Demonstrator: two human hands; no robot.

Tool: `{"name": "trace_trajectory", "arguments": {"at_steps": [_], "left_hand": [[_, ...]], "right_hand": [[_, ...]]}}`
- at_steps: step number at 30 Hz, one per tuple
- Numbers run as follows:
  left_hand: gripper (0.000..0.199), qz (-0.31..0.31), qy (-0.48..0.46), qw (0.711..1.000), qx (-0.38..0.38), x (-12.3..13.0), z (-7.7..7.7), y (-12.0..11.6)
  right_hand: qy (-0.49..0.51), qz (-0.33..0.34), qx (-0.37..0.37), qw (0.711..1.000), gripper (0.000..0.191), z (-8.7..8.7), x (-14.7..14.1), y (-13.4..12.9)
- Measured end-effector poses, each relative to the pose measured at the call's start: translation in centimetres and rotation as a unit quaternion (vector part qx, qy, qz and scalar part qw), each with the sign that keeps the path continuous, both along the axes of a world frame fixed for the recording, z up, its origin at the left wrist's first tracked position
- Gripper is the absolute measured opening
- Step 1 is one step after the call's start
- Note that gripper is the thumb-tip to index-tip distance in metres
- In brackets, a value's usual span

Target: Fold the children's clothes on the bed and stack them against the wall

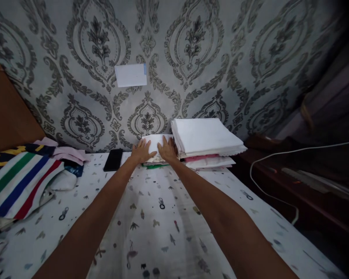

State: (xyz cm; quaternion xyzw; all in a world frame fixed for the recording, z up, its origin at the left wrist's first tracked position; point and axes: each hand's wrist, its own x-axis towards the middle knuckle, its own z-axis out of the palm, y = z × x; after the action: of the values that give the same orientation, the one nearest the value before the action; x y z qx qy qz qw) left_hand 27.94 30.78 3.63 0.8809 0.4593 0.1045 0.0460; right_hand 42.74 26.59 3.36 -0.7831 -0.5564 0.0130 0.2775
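Both arms reach forward to a small stack of folded cloths (155,144) against the wall, white on top with a green edge at the bottom. My left hand (142,151) lies on the left side of this stack, fingers spread. On its right side rests my right hand (167,149), also with fingers apart, close to a bigger pile. That bigger pile of folded white cloths (205,135) stands just right of my right hand and has a pink layer low down. A black phone (113,159) lies flat to the left of my left hand.
Heaped clothes, including a striped cloth (26,186), lie on the left of the patterned bedsheet (159,224). A brown wooden board (11,108) rises behind them. A white cable (251,166) loops past the bed's right edge. White paper (130,75) is on the wall.
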Motion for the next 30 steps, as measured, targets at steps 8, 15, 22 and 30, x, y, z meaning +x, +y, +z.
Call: {"name": "trace_trajectory", "arguments": {"at_steps": [8,15,22,30], "left_hand": [[0.080,0.007,0.010,0.999,-0.029,0.9,1.1,-0.9],[0.071,-0.027,-0.006,1.000,-0.001,-5.1,-2.1,-11.0],[0.062,-0.005,0.010,0.999,-0.053,-18.5,-3.7,-21.6],[0.044,0.172,0.103,0.979,0.031,-29.0,-2.0,-28.4]], "right_hand": [[-0.008,0.002,-0.003,1.000,0.064,0.0,0.5,0.5],[-0.055,0.028,0.030,0.998,0.058,0.8,-1.8,-3.3],[-0.074,0.217,-0.003,0.973,0.057,-5.5,-6.2,-14.4],[-0.081,0.387,0.009,0.918,0.054,-7.5,-10.3,-26.5]]}}
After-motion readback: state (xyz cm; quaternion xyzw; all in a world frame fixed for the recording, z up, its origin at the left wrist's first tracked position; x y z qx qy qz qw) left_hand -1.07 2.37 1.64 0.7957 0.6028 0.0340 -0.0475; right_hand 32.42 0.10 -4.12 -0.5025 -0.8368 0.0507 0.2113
